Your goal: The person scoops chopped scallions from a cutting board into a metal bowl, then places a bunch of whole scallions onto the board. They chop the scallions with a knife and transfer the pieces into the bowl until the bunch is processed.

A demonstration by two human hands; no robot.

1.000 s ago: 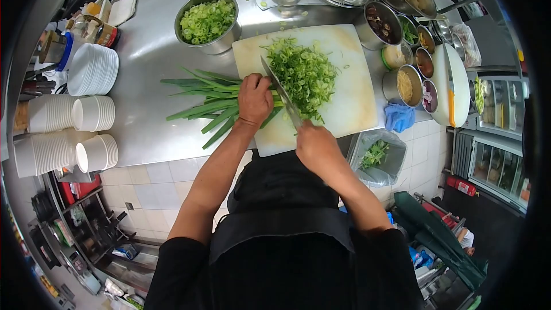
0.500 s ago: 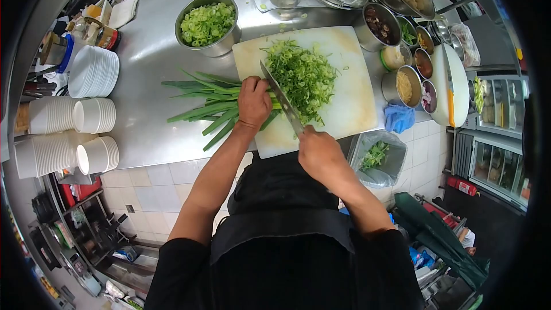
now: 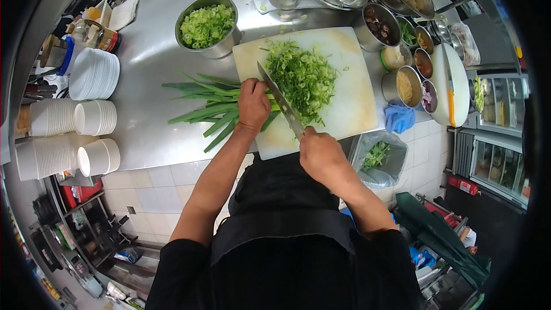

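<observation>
My left hand [image 3: 254,105] is closed over a bunch of green onions [image 3: 215,109], whose long green ends trail left past the board onto the steel counter. In my right hand [image 3: 322,154] is the handle of a kitchen knife [image 3: 279,97]. Its blade slants up and left, right beside my left fingers, at the cut end of the bunch. A heap of chopped green onion [image 3: 304,80] lies against the blade's right side on the white cutting board [image 3: 357,103]. Behind the board's left corner stands a steel pot [image 3: 221,49] filled with sliced green onion [image 3: 206,26].
Stacked white plates [image 3: 94,74] and bowls [image 3: 49,155] line the left side. Steel containers of ingredients [image 3: 402,86] and a blue cloth [image 3: 400,118] sit right of the board. Below the counter's front edge is a lined bin [image 3: 379,161] with green scraps.
The knife's tip has shifted slightly left and up, along with a small movement of my right hand. My left hand stays on the bunch.
</observation>
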